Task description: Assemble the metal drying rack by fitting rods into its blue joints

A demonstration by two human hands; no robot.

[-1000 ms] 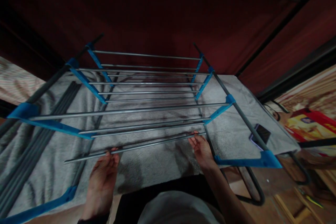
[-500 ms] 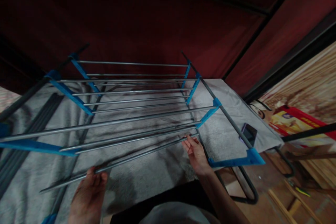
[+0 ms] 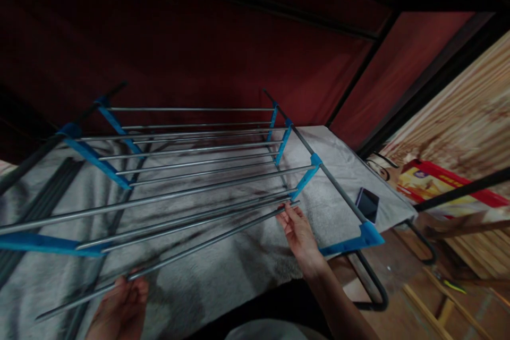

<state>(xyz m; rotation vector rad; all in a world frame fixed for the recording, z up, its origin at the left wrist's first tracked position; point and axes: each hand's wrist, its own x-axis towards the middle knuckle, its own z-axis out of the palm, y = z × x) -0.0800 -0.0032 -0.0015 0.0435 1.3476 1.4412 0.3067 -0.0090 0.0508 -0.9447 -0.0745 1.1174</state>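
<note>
From my end of the camera I have both hands on one metal tube (image 3: 207,243), which lies slantwise on the near side of the rack (image 3: 338,187), over the grey cloth (image 3: 247,265). My left hand (image 3: 118,303) pinches it between thumb and fingers some way in from its left end, which sticks out bare beyond the hand. My right hand (image 3: 297,231) pinches it close to the other end, only a short stub showing past the fingertips.

Over the last second my view has swung, so I read the change against the rack. The tube's slant has steepened, its left end now well down towards me, and its right end has come up just beside the lower tip of the rack's blue bracket (image 3: 305,181). I can't tell whether they touch. My judgement is that the right end is being lined up there first, with the left end well out of line; nothing looks seated yet.

Left of the rack's near bars lie some loose grey poles (image 3: 48,191); beyond its right side pole lies a phone (image 3: 367,205).
</note>
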